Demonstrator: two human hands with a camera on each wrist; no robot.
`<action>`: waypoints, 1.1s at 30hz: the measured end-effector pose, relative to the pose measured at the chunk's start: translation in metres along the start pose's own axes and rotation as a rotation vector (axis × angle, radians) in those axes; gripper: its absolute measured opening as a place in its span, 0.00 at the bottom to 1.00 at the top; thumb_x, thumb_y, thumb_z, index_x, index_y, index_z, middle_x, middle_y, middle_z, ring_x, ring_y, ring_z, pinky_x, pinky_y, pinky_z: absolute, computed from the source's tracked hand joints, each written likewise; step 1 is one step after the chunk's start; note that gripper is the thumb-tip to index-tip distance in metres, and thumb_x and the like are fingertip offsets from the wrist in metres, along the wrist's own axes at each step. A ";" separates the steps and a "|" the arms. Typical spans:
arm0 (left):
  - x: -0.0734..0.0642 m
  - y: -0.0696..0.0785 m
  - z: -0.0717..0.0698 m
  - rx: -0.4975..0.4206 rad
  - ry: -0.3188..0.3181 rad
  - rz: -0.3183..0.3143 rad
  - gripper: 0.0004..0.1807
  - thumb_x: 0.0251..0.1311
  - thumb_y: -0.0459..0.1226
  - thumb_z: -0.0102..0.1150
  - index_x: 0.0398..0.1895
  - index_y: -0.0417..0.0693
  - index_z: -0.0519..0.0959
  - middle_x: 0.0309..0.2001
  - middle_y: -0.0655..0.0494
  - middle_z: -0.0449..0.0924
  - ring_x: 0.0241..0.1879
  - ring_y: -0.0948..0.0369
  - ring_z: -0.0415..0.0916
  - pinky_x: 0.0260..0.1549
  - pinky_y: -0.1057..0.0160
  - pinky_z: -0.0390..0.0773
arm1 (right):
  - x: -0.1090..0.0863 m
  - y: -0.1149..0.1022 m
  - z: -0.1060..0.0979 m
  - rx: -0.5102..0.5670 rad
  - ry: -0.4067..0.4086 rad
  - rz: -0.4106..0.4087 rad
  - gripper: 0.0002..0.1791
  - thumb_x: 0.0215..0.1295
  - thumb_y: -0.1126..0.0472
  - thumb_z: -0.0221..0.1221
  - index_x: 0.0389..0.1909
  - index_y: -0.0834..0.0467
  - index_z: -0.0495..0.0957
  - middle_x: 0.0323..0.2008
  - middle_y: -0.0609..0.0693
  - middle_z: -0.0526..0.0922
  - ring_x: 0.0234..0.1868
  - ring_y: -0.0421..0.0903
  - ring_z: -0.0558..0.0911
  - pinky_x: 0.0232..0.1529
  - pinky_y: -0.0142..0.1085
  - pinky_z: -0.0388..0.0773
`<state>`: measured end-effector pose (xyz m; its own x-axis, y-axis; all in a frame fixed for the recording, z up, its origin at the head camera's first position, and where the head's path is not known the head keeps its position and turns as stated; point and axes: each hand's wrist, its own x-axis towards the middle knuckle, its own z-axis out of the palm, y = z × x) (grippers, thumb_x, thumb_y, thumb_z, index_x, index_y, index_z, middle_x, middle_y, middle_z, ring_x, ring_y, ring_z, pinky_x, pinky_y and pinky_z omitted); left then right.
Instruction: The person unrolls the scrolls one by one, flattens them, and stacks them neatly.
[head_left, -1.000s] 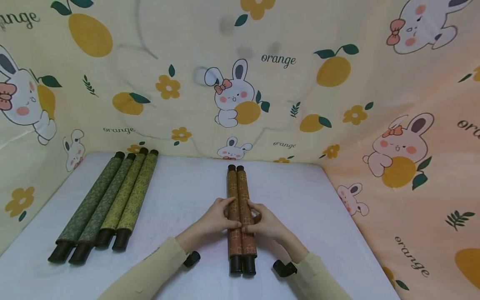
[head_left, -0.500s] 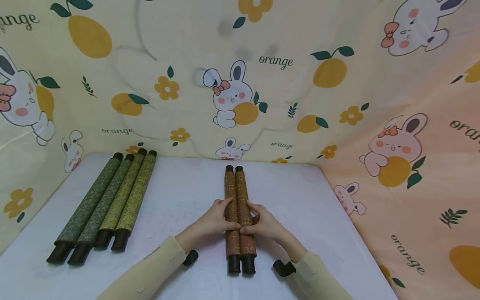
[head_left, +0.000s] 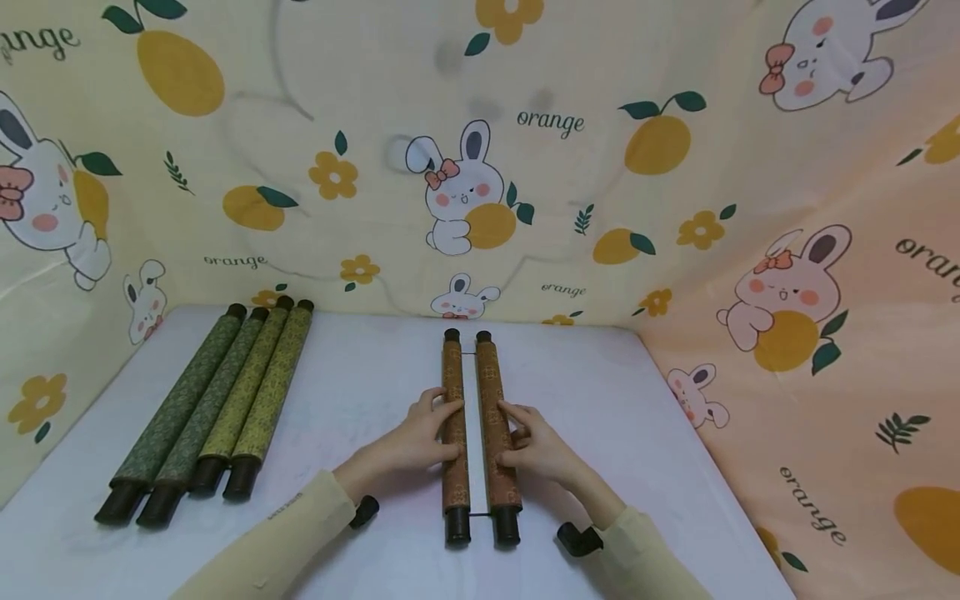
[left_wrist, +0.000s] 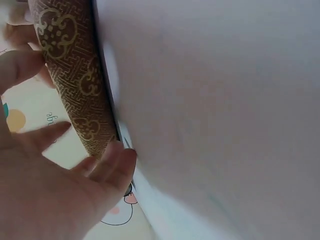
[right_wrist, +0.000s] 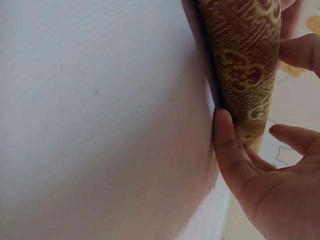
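Observation:
A brown scroll with gold patterning lies lengthwise mid-table, its left roll (head_left: 454, 475) and right roll (head_left: 501, 479) parted by a narrow pale strip (head_left: 474, 454). Thin dark lines cross the gap near both ends, and black knobs cap the rolls. My left hand (head_left: 415, 435) holds the left roll by its outer side, thumb and fingers around it; my right hand (head_left: 542, 443) does likewise on the right. Up close, the left wrist view has the patterned roll (left_wrist: 75, 75) against the fingertips, low at the tabletop. In the right wrist view, fingertips touch the roll's (right_wrist: 245, 65) lower edge.
Two dark green rolls (head_left: 176, 400) and two yellow-green rolls (head_left: 258, 392), all with black knobs, lie slanted side by side at the table's left. A cloth (head_left: 360, 117) printed with rabbits and oranges hangs behind the white table (head_left: 615, 400) and along its sides.
The two brown rolls, side by side before, have moved apart, the left one leftward and the right one slightly rightward, each with its hand. A pale strip now shows between them.

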<state>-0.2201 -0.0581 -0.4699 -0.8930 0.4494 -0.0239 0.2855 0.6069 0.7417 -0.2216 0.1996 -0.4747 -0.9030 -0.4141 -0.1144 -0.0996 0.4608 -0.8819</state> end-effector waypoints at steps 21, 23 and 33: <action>-0.019 -0.015 -0.007 0.222 0.030 -0.001 0.33 0.68 0.49 0.58 0.76 0.54 0.70 0.80 0.43 0.55 0.70 0.35 0.63 0.64 0.29 0.64 | -0.015 0.008 -0.018 -0.304 0.005 -0.214 0.27 0.67 0.73 0.55 0.68 0.65 0.76 0.80 0.62 0.57 0.69 0.64 0.70 0.51 0.48 0.76; -0.021 -0.017 -0.008 0.231 0.046 -0.013 0.33 0.69 0.51 0.61 0.75 0.54 0.71 0.80 0.44 0.57 0.70 0.36 0.63 0.65 0.30 0.64 | -0.017 0.007 -0.018 -0.311 0.020 -0.214 0.26 0.69 0.68 0.59 0.68 0.65 0.76 0.79 0.63 0.58 0.68 0.65 0.71 0.53 0.53 0.76; -0.021 -0.013 -0.008 0.271 0.104 -0.029 0.32 0.68 0.52 0.63 0.71 0.50 0.73 0.73 0.44 0.68 0.67 0.41 0.69 0.61 0.36 0.71 | -0.025 0.014 -0.027 -0.375 0.108 -0.109 0.43 0.61 0.51 0.75 0.74 0.60 0.69 0.77 0.62 0.61 0.61 0.59 0.77 0.56 0.55 0.77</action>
<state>-0.2077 -0.0813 -0.4737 -0.9289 0.3684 0.0371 0.3297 0.7776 0.5353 -0.2118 0.2374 -0.4715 -0.9155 -0.4005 0.0369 -0.3245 0.6814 -0.6560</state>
